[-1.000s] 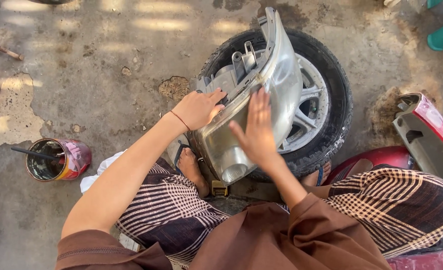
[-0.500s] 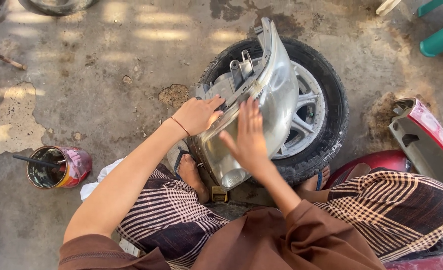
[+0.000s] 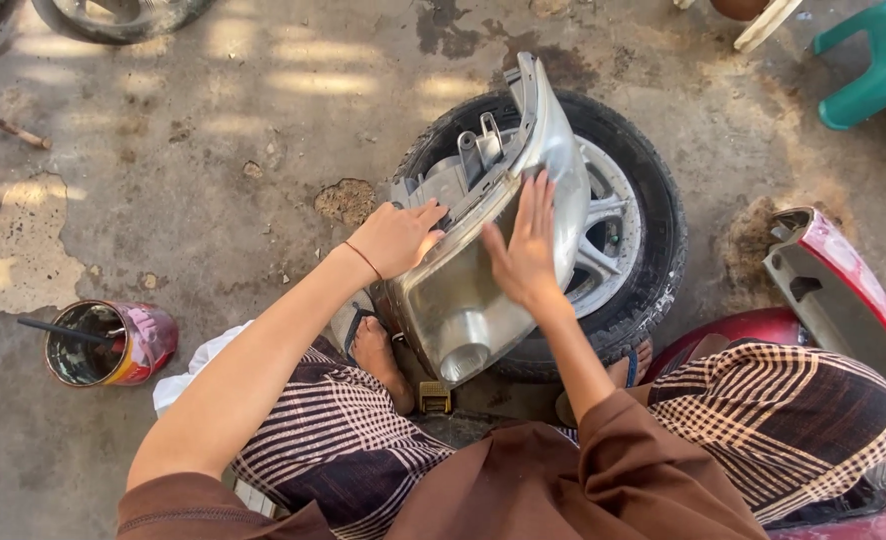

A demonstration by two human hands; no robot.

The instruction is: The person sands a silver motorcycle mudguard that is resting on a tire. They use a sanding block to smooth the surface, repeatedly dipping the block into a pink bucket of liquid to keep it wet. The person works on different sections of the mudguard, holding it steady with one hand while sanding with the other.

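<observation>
Squatting over a tyre [image 3: 653,260] laid flat on the concrete floor [image 3: 213,170], the person props a headlamp [image 3: 483,270] upright on it, leaning against the alloy rim. The left hand [image 3: 395,238] is clamped on the grey rear housing at the lamp's left edge, fingers curled over it. The right hand [image 3: 525,250] lies open and flat on the clear lens, fingers spread, pressing rather than gripping.

That lamp looks light for its bulk, a hollow plastic shell, stiff but brittle. The lens is smooth and would slip under a palm, and it scratches easily. The mounting tabs at the top look like the parts most likely to snap. The housing edge, where the left hand already sits, seems the safest hold.

To the left on the floor stands a round tin [image 3: 113,345] with a pinkish-red printed label, open, dark inside, a stick resting in it. A white cloth [image 3: 195,372] lies by the knee. At right sits a red body panel [image 3: 843,290], and a green stool [image 3: 878,60] stands in the far corner.
</observation>
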